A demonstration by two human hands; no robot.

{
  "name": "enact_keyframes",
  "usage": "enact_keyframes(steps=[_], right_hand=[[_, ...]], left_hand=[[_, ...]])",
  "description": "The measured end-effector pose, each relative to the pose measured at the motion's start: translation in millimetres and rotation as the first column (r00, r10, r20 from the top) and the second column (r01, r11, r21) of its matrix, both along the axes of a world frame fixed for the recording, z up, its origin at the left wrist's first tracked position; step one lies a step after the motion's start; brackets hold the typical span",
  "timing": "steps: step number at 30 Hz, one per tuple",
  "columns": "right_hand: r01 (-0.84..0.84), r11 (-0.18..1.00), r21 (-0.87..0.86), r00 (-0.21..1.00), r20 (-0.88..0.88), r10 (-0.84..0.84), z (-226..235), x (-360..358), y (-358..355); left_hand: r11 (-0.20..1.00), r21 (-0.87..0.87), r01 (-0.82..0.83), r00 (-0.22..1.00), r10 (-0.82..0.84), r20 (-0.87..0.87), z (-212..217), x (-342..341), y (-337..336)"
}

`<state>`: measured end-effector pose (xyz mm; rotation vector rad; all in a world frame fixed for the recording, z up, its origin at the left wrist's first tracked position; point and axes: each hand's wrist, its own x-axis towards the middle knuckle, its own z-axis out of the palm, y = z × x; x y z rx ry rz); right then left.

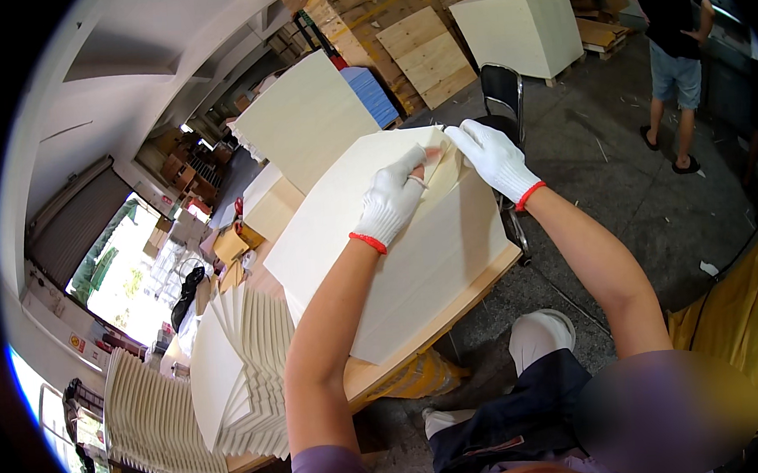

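A thick stack of cream sheets (pixel 326 240) lies on a wooden table in front of me. My left hand (pixel 392 199), in a white knitted glove with a red cuff, is closed at the stack's far right corner, where some bare fingertips show. The sheet edges there are bent and slightly fanned. My right hand (pixel 491 160), gloved the same way, grips the same corner from the right side. Its thumb and some fingertips are hidden behind the sheets.
Fanned piles of cream sheets (pixel 256 359) stand on the table (pixel 405 353) at the left. Beyond the stack are a tall cream block (pixel 305 119) and a black chair (pixel 502 92). At the far right a person (pixel 671 40) stands near a large pale stack (pixel 518 29).
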<state>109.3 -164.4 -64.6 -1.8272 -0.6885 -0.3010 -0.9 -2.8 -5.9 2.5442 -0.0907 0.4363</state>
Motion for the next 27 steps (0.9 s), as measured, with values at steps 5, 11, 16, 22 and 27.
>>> enact_keyframes(steps=[5, 11, 16, 22, 27], right_hand=[[0.002, 0.999, 0.042, 0.999, 0.034, -0.003, -5, 4, 0], [-0.015, 0.999, 0.044, 1.0, 0.021, 0.014, -4, 1, 0], [0.002, 0.999, 0.045, 1.0, 0.02, -0.003, -4, 0, -1], [-0.018, 0.999, 0.046, 1.0, -0.006, 0.018, 0, -6, -4], [0.008, 0.998, 0.064, 1.0, 0.014, -0.009, -5, -1, -1]], left_hand=[[0.984, 0.167, -0.056, 0.99, 0.076, -0.117, 5, -1, -8], [0.994, 0.103, -0.041, 0.991, 0.054, -0.125, 0, 5, 1], [0.997, 0.075, -0.029, 0.994, 0.036, -0.104, 1, 4, 0], [0.997, 0.065, -0.049, 0.997, 0.053, -0.062, 0, 2, -1], [0.985, 0.162, -0.057, 0.986, 0.081, -0.144, 5, 0, -8]])
